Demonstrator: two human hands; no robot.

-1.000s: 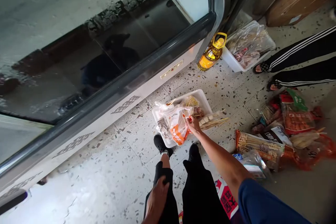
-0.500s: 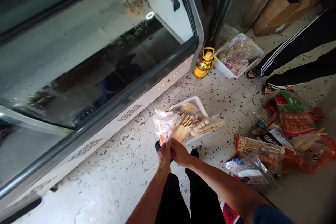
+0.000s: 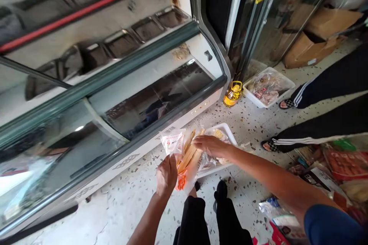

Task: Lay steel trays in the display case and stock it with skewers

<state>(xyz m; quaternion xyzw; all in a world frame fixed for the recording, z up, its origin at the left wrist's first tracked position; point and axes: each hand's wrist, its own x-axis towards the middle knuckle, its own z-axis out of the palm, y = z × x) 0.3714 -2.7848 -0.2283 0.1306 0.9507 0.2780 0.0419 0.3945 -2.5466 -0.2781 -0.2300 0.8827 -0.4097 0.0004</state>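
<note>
The hands were apart, both closed on the plastic bag of skewers (image 3: 187, 159): left hand (image 3: 166, 175) at one edge, right hand (image 3: 209, 144) opposite, probably to steady its loose length, beside the white plastic tub (image 3: 229, 131).

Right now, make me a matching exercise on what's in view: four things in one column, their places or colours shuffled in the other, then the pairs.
Things:
1. Orange-printed bag
2. Yellow-handled bottle
3. Other person's trousers
4. Short sleeve

Places or colours:
A. Dark blue
B. On the floor by the display cabinet's corner
C. Black with white stripes
D. Between the left hand and right hand

Pairs: 1-D, 2-B, 3-C, 4-A
</note>
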